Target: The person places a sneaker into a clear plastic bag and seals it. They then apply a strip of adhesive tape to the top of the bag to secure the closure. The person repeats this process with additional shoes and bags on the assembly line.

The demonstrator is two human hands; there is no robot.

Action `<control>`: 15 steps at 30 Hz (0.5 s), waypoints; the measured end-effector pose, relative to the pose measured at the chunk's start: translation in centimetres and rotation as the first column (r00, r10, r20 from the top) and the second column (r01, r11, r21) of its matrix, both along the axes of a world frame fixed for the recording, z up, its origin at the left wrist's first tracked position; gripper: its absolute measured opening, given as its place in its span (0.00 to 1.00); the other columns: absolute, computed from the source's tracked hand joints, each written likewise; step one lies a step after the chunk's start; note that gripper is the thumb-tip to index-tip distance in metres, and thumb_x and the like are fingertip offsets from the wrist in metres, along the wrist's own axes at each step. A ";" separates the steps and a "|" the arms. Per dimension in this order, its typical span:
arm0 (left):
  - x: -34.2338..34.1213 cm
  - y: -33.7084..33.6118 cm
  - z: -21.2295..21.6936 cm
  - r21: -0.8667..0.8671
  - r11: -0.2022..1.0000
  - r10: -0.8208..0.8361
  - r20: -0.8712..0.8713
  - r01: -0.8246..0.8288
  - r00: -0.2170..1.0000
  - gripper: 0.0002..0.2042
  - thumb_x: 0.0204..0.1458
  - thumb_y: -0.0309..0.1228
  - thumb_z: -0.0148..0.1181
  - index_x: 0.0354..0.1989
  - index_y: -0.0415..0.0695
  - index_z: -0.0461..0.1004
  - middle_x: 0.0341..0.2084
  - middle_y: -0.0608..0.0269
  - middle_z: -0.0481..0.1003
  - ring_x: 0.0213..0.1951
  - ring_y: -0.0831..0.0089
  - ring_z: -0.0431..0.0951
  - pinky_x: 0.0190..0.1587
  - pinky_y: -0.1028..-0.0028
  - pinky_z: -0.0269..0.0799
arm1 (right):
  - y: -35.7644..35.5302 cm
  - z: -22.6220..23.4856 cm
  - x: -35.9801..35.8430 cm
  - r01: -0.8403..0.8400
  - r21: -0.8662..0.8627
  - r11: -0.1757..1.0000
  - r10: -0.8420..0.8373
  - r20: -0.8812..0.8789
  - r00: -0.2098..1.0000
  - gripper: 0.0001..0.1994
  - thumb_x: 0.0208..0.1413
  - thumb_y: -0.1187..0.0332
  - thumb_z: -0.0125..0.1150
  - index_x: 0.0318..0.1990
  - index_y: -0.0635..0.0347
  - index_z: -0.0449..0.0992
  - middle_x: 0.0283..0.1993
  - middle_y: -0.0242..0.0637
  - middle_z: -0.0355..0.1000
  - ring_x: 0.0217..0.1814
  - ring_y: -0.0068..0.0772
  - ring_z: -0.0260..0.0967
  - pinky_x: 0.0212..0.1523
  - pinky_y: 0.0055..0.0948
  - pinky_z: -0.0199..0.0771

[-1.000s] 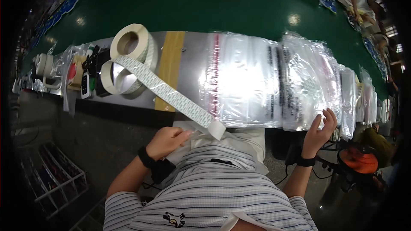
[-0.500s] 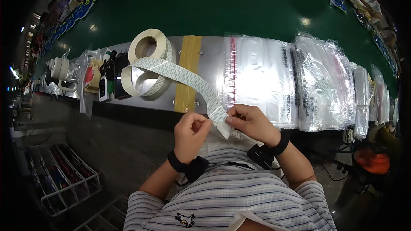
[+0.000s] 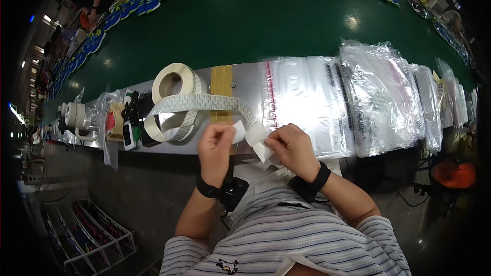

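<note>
A: Report grip state, both hands.

B: I read the left hand (image 3: 216, 145) with thumb and fingers pressed together on the free end of the label strip (image 3: 204, 103). The right hand (image 3: 292, 149) pinches a white label (image 3: 260, 143) at the strip's end, fingers curled in.

A: Condition and position of the strip?

B: White, with a fine printed pattern. It runs from the label roll (image 3: 176, 79), which stands on edge on the counter (image 3: 245, 79), across to both hands just over the counter's near edge.

A: Edges and open room?

B: Clear plastic bags (image 3: 317, 102) lie stacked just right of the hands, and more further right. A yellow tape patch (image 3: 221, 79) lies behind the strip. The green belt (image 3: 255, 20) beyond the counter is open in the middle.
</note>
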State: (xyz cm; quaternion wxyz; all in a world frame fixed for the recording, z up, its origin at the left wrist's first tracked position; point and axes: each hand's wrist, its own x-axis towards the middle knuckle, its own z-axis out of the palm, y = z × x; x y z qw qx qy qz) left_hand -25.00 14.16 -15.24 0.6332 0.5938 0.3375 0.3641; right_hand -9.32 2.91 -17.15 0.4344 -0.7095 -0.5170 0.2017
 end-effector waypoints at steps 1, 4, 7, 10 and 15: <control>0.1 0.6 0.4 0.049 0.995 0.083 0.038 -0.085 0.996 0.03 0.59 0.21 0.52 0.38 0.34 0.71 0.38 0.60 0.75 0.37 0.81 0.74 0.42 0.79 0.72 | -0.2 -0.1 0.6 0.002 -0.051 0.999 -0.002 0.002 1.000 0.09 0.51 0.63 0.64 0.28 0.59 0.77 0.27 0.37 0.72 0.31 0.42 0.69 0.31 0.38 0.69; 1.5 0.8 0.7 0.500 0.801 -0.263 -0.200 0.329 0.944 0.15 0.56 0.30 0.57 0.47 0.33 0.69 0.46 0.53 0.74 0.45 0.65 0.76 0.50 0.66 0.70 | -0.1 -1.0 2.7 0.093 -0.085 0.992 -0.096 -0.022 0.995 0.12 0.52 0.60 0.62 0.28 0.60 0.76 0.29 0.41 0.72 0.35 0.45 0.69 0.35 0.40 0.68; 3.7 -1.2 -0.9 0.623 0.427 -0.279 -0.599 0.656 0.751 0.26 0.53 0.43 0.59 0.54 0.34 0.67 0.52 0.49 0.71 0.55 0.56 0.70 0.57 0.59 0.64 | 0.8 -2.6 4.4 0.335 0.070 0.940 -0.330 0.446 0.832 0.13 0.51 0.60 0.64 0.31 0.60 0.72 0.37 0.41 0.68 0.43 0.44 0.63 0.43 0.40 0.63; 4.4 -2.2 -2.0 0.610 0.328 -0.170 -0.713 0.721 0.680 0.33 0.51 0.52 0.58 0.57 0.35 0.66 0.54 0.48 0.70 0.60 0.55 0.66 0.60 0.57 0.60 | 0.8 -3.9 5.1 0.372 0.065 0.926 -0.336 0.590 0.734 0.11 0.47 0.65 0.65 0.32 0.59 0.70 0.39 0.39 0.67 0.43 0.43 0.62 0.43 0.41 0.60; 3.7 -0.9 -2.3 0.570 0.373 -0.274 -0.687 0.733 0.673 0.32 0.51 0.48 0.60 0.56 0.35 0.67 0.53 0.47 0.71 0.60 0.54 0.66 0.60 0.58 0.61 | 0.2 -4.5 5.5 0.472 0.064 0.879 -0.445 0.467 0.764 0.09 0.46 0.68 0.64 0.31 0.58 0.70 0.40 0.38 0.67 0.42 0.43 0.62 0.44 0.42 0.59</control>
